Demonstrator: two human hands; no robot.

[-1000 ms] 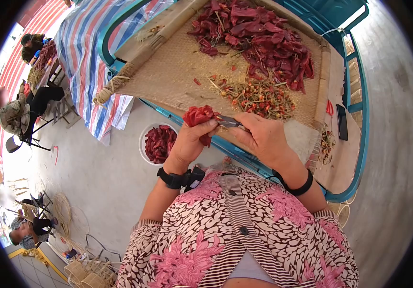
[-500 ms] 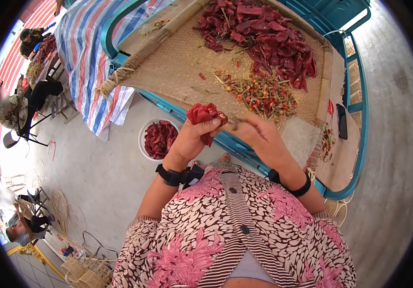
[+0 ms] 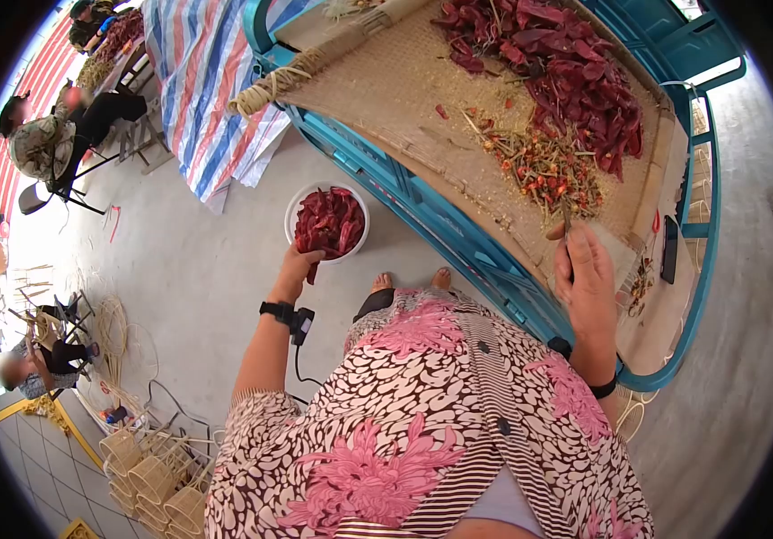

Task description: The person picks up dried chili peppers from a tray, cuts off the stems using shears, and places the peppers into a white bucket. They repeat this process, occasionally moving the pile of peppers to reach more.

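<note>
My left hand (image 3: 295, 272) is at the near rim of a white bucket (image 3: 364, 235) on the floor. Its fingers are closed on a dried red pepper (image 3: 314, 256), part of which hangs past the rim. More dried red peppers (image 3: 337, 214) fill the bucket. A small knife (image 3: 567, 212), dark and thin, is gripped in my right hand (image 3: 589, 274), blade pointing away from me. That hand is over the near edge of a woven mat (image 3: 373, 99), beside a pile of cut stems and pepper tops (image 3: 553, 175). Farther back lies a large heap of dried red peppers (image 3: 575, 76).
The mat rests on a blue metal cart (image 3: 440, 211). A phone (image 3: 669, 250) and red-handled scissors (image 3: 656, 221) lie at its right side. A striped tarp (image 3: 216, 90) hangs at the back left. Seated people (image 3: 41, 148) are at the left; baskets (image 3: 153, 481) stand lower left.
My left hand has moved down and left to the bucket, carrying red pepper. My right hand has moved right, away from the left, toward the stem pile. The view has shifted.
</note>
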